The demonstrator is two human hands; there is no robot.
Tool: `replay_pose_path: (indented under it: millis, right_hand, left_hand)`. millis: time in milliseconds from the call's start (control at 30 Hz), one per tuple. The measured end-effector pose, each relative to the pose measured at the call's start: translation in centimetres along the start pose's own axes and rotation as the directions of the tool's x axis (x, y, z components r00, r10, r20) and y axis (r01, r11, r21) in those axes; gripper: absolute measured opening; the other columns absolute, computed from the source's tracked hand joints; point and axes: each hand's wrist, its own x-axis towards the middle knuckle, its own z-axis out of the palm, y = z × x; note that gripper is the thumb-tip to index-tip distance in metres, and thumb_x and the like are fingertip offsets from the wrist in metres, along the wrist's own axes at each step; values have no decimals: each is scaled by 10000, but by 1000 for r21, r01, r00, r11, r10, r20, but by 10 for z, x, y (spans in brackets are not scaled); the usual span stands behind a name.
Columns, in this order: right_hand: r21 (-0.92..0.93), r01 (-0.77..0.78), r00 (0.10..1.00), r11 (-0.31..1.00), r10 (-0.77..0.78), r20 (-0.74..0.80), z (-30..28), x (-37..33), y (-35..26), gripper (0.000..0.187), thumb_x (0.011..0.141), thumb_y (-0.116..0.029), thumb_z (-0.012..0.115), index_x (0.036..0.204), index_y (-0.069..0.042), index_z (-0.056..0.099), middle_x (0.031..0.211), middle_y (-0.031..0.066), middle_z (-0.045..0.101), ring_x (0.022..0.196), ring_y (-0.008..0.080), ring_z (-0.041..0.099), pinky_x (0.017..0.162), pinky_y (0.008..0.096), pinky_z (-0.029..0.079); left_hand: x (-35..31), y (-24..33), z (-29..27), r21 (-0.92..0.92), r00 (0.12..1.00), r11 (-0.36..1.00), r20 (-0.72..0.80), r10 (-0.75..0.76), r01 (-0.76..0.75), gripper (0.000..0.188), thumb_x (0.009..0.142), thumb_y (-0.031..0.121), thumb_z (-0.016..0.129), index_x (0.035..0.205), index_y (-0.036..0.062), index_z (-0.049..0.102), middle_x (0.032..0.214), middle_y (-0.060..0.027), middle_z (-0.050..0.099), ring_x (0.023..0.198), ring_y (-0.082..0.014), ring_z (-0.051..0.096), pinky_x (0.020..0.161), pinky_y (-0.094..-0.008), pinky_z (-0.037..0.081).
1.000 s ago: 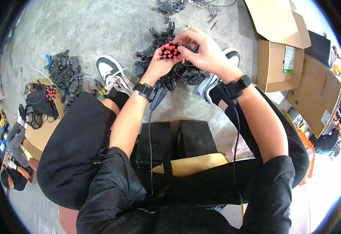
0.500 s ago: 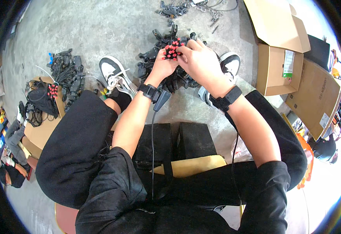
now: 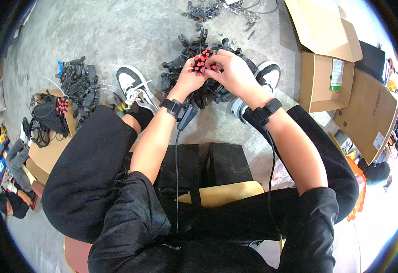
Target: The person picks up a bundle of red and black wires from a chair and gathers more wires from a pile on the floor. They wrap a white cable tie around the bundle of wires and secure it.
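Observation:
My left hand (image 3: pixel 190 81) is closed round a bundle of thin black pieces with red ends (image 3: pixel 203 57); the ends point up toward me, fanned out. Thumb and fingertips of my right hand (image 3: pixel 233 73) are pinched at the lower right side of the same bundle, on one or more red ends. Which piece they hold is partly hidden by the fingers. Beneath both hands lies a pile of black plastic parts (image 3: pixel 171 68) on the concrete floor, between my shoes.
To the left, another black heap of parts and cables (image 3: pixel 78 82) lies near a red-tipped bundle (image 3: pixel 62 105) on a cardboard box (image 3: pixel 49 154). Small black parts (image 3: pixel 201 12) are scattered at the far side. An open cardboard box (image 3: pixel 319 82) stands to the right.
My right hand has shifted slightly down and its fingers have drawn together into a pinch, uncovering more red ends. My left hand stays in nearly the same place.

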Motion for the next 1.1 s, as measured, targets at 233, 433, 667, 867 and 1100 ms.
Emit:
replay_pose_path:
  millis: [233,433,667,867,1100]
  right_hand:
    - [218,4,1000,976,-9,19,-10,1,-8,151,715,-139,630,814,-29,599,735,103,528,686,254,554,636,325,462]
    - [93,139,990,986,-141,14,-18,6,-8,216,704,-151,652,870,-40,568,788,102,522,709,258,557,645,332,471]
    - [-207,316,947,926,-322,7,-19,5,-12,253,698,-173,648,915,-74,563,856,73,519,815,237,554,715,333,467]
    - [-299,404,913,864,-398,84,-19,9,-8,211,708,-200,634,875,-87,575,845,51,510,804,222,542,716,322,456]
    - [-314,440,887,841,-461,8,-16,4,2,162,715,-169,611,845,-81,572,838,55,511,801,213,548,731,308,448]
  left_hand:
    - [-2,-14,-3,-65,999,997,11,37,-36,201,742,-65,583,930,4,592,863,-29,643,781,-105,604,726,-231,474]
    - [-1,-5,1,-230,996,970,-21,-89,82,179,738,-72,597,893,16,585,841,-28,631,792,-101,594,722,-237,478]
    - [0,0,-1,-317,982,931,5,-188,180,152,728,-91,551,826,26,563,797,0,609,743,-71,545,674,-226,448]
    - [-2,-13,-3,-212,990,967,58,-128,138,156,732,-94,548,832,25,567,810,-1,610,752,-63,538,664,-230,443]
    - [2,-15,3,-207,998,977,32,-51,57,220,745,-74,585,941,23,572,903,6,618,817,-46,539,722,-217,454]
